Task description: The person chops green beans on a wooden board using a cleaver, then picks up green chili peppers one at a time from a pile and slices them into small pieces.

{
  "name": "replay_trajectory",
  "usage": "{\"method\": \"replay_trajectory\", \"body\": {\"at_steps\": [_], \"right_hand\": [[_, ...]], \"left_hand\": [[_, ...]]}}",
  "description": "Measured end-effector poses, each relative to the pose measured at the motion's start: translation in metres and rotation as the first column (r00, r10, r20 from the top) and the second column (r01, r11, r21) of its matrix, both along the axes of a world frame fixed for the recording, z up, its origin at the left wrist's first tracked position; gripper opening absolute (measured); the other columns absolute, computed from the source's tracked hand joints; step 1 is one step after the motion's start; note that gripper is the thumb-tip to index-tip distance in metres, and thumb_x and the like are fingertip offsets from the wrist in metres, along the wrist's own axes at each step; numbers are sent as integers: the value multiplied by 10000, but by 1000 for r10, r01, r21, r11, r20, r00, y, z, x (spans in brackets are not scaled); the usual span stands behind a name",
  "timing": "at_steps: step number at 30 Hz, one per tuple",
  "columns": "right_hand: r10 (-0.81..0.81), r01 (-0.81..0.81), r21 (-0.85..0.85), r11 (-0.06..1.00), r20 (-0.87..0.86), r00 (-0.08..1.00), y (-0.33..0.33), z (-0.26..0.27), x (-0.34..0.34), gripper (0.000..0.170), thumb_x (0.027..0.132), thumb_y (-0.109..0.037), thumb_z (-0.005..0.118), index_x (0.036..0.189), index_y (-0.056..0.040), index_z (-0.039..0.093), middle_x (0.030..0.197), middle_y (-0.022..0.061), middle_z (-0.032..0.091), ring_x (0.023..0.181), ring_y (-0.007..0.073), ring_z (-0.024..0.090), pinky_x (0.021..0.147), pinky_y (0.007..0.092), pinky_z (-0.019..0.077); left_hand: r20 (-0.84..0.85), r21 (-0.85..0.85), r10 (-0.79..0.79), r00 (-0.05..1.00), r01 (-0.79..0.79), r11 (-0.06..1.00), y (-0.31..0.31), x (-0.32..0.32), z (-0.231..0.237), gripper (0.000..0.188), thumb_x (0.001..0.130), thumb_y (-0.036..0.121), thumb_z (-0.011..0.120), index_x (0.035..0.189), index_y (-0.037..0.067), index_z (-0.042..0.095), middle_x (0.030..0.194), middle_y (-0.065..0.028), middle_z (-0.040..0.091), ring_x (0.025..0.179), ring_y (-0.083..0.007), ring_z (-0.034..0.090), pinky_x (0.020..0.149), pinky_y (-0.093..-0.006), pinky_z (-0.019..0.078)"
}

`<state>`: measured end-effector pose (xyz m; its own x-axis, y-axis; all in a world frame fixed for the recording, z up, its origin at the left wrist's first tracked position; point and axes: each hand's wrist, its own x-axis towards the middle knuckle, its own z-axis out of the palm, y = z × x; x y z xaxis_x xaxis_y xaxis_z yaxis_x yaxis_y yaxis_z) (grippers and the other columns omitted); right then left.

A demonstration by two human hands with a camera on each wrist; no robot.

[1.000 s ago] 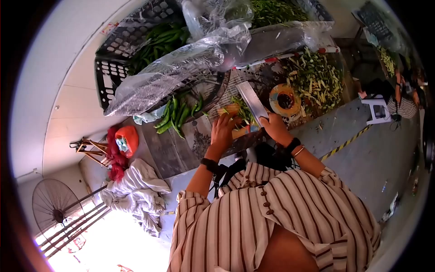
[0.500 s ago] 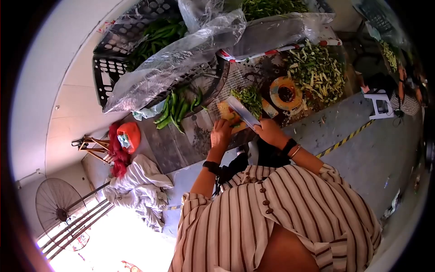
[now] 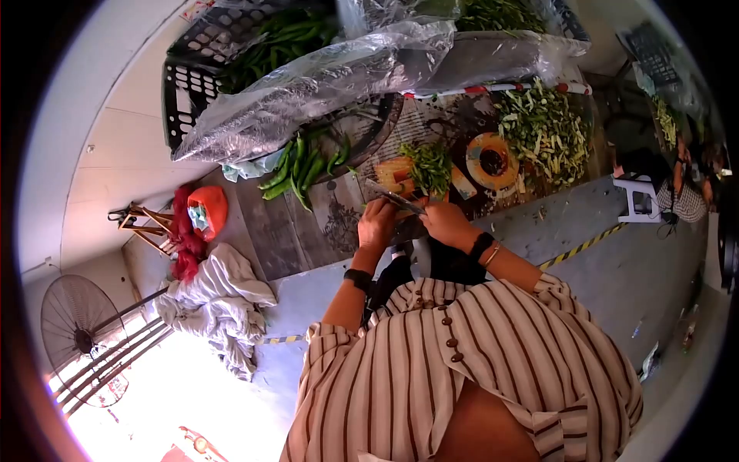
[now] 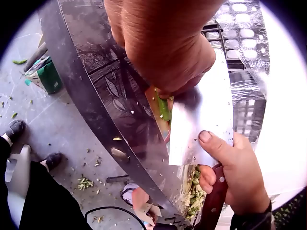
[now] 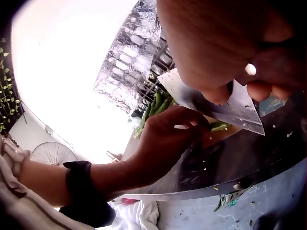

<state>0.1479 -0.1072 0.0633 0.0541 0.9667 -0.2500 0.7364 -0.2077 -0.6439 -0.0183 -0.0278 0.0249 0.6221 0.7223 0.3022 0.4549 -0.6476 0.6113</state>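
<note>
In the head view my right hand [image 3: 449,225] grips a cleaver [image 3: 400,202], its blade slanting across toward my left hand [image 3: 376,225]. The left wrist view shows the cleaver's dark red handle [image 4: 213,201] in my right hand, thumb against the broad blade. My left fingers hold a green pepper [image 5: 219,126] down on the orange board [image 5: 223,136], close beside the blade; fingers and blade partly cover the pepper. Chopped green pieces [image 3: 429,167] lie in a small heap just beyond the blade. Whole green peppers [image 3: 296,173] lie on the table to the left.
A larger heap of cut pieces [image 3: 546,135] covers the table's right part. Behind stand black crates [image 3: 192,96] draped with clear plastic [image 3: 331,81], holding peppers. A white stool [image 3: 637,196] is on the floor at right, a fan [image 3: 83,339] at far left.
The cleaver has come down and left, from beside the small heap to my left fingers, its blade now seen nearly edge-on. My left fingers, earlier spread on the board, have drawn in around the pepper.
</note>
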Motion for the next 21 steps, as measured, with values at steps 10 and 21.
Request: {"method": "replay_trajectory", "body": {"at_steps": [10,21], "right_hand": [[122,-115,-147,982,42,992,19,8,0,214,807,-168,538,720,26,568,683,207,566,640,380,561,588,446,454],[76,-64,-120,991,93,993,38,-13,-18,183,776,-146,538,684,-1,604,681,199,585,654,374,579,621,462,458]], "left_hand": [[-13,-50,-8,1000,8,999,1,-4,-6,141,688,21,595,818,73,613,836,-58,556,803,-278,551,655,-352,467],[26,-53,4,1000,-3,999,4,-3,-8,166,676,41,622,834,91,613,850,-64,563,823,-282,558,673,-346,474]]}}
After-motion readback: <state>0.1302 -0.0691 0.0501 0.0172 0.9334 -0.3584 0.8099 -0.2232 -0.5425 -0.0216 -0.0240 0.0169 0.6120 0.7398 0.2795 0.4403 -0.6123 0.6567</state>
